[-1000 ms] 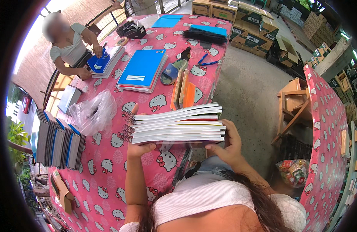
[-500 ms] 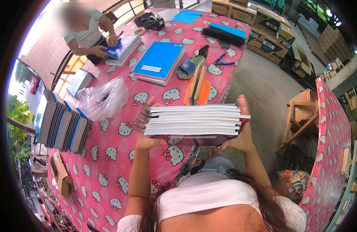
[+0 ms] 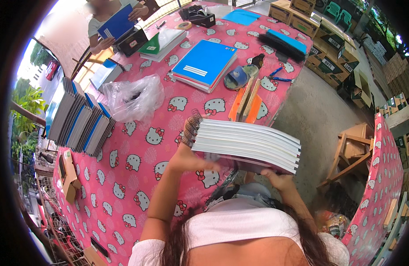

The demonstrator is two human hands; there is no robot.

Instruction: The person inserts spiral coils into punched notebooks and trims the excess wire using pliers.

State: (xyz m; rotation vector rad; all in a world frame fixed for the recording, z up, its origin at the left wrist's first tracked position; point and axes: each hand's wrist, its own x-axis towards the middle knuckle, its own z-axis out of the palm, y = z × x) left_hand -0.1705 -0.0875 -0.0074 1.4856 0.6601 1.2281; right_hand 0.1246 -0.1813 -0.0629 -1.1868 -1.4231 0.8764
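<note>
White pages and dark coils show on the stacked notebooks [image 3: 248, 144], held over the edge of the desk [image 3: 129, 181]. The left hand's [image 3: 186, 156] fingers grasp the coil end, the right hand's [image 3: 280, 181] the other; grey floor [image 3: 304, 111] stretches rightward.

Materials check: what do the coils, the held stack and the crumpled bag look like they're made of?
Coils: likely wire, perhaps plastic-coated; thin, dark, springlike loops.
Stack: mostly paper, matte; white layered page edges.
Bag: thin plastic film, glossy; see-through with bright creases.
</note>
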